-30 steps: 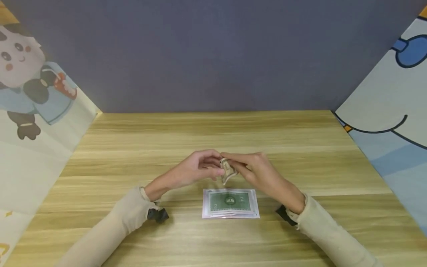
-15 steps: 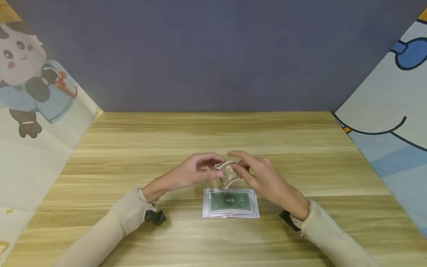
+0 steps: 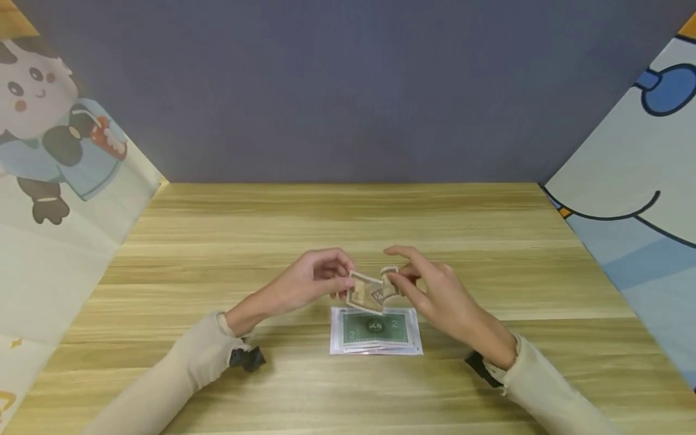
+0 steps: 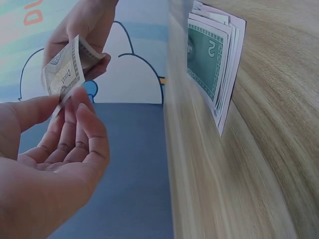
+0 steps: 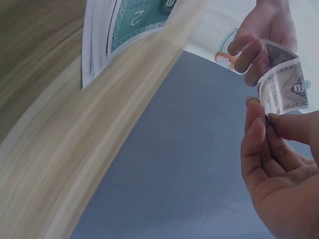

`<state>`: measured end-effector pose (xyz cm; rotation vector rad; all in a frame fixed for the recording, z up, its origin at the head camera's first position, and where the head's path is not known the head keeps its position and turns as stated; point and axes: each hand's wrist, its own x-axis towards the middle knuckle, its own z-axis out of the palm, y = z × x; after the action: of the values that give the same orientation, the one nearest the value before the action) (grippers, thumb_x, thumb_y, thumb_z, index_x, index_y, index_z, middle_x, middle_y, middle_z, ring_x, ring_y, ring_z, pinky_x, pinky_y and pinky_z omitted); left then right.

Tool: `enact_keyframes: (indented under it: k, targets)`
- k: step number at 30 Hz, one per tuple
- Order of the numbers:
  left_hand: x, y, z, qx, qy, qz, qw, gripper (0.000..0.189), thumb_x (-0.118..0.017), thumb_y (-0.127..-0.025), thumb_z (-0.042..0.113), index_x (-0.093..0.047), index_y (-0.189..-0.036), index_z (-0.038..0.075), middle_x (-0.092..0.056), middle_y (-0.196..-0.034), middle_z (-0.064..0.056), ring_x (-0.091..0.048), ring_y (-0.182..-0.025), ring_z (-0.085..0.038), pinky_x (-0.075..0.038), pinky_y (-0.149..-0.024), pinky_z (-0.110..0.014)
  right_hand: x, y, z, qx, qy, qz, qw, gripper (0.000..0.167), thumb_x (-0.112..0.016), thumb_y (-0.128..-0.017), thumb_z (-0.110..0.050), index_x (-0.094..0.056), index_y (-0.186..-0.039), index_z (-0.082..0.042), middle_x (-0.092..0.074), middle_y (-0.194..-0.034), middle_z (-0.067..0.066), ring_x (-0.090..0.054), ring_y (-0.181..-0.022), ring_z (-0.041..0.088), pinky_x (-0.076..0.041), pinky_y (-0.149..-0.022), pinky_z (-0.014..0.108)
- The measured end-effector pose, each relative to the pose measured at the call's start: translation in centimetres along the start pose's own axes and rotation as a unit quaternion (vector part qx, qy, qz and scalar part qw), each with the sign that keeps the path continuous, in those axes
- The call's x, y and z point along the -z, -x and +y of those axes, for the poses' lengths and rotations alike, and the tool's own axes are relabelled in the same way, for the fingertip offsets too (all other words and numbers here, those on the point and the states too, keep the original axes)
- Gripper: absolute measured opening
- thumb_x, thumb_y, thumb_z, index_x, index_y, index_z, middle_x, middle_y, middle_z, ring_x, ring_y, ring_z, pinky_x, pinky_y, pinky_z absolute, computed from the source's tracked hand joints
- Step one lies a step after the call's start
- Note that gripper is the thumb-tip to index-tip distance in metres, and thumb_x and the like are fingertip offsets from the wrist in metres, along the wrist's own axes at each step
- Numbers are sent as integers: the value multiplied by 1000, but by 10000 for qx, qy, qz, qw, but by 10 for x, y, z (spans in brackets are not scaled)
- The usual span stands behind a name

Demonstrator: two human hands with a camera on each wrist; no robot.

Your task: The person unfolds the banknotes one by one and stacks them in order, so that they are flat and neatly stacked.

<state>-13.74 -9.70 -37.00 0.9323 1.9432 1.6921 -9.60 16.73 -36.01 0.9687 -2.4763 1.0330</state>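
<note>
A small tan banknote (image 3: pixel 365 294) is stretched between both hands, a little above the table. My left hand (image 3: pixel 311 277) pinches its left end between thumb and fingers. At the other end my right hand (image 3: pixel 443 299) pinches the note, which curls up there, while the index finger stays raised. In the left wrist view the banknote (image 4: pixel 64 74) bends over at its far end. The right wrist view shows the curved banknote (image 5: pixel 288 87) with a printed pattern. Just below the hands lies a stack of banknotes (image 3: pixel 375 331), a green one marked 2 on top.
The wood-grain table (image 3: pixel 244 217) ends at a dark grey panel (image 3: pixel 348 90) at the back. Side panels with cartoon prints stand at left (image 3: pixel 60 254) and right (image 3: pixel 614 163). Black straps (image 3: pixel 247 358) show at both sleeve cuffs.
The hands have drawn apart, the right one moving right. The tan banknote, folded and curled between them before, is now spread wider. The stack stays where it was.
</note>
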Motion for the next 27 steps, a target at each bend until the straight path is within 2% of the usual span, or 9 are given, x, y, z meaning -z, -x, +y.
enact_keyframes:
  k: [6, 12, 18, 22, 27]
  targets:
    - [1, 7, 2, -2, 33, 217, 9998, 8, -66, -94, 4, -61, -99, 0, -65, -86, -14, -64, -73, -23, -59, -66, -36, 4, 8, -1, -87, 95, 52, 9999, 46, -69, -91, 0, -53, -134, -6, -71, -81, -7, -68, -76, 8, -53, -59, 23]
    - [1, 14, 4, 226, -192, 290, 9991, 8, -67, -94, 6, -62, -99, 3, -67, -86, -12, -65, -75, -25, -59, -69, -46, 6, 18, -1, -192, 121, 135, 9997, 46, -69, -90, 2, -55, -133, -7, -67, -77, -12, -64, -71, 4, -50, -55, 21]
    - [-2, 20, 5, 432, -394, 383, 9976, 8, -68, -93, 7, -62, -97, 4, -68, -86, -9, -66, -76, -26, -59, -71, -47, 6, 24, -1, -365, 3, 89, 9993, 43, -70, -90, 1, -56, -130, -7, -68, -77, -12, -65, -71, 5, -54, -58, 22]
    - [-4, 23, 4, 626, -394, 430, 9963, 9, -68, -93, 7, -61, -97, 3, -68, -85, -9, -66, -76, -29, -59, -71, -47, 6, 29, -1, -588, -276, -34, 9979, 32, -69, -91, 0, -58, -121, -7, -68, -76, -13, -66, -68, 9, -55, -59, 24]
    - [-9, 24, 0, 685, -541, 419, 9953, 10, -69, -92, 6, -61, -95, 2, -67, -84, -13, -66, -75, -38, -59, -68, -46, 6, 33, 1, -514, -410, -200, 9976, 21, -69, -90, 3, -63, -103, -13, -68, -77, -11, -65, -69, 5, -56, -59, 23]
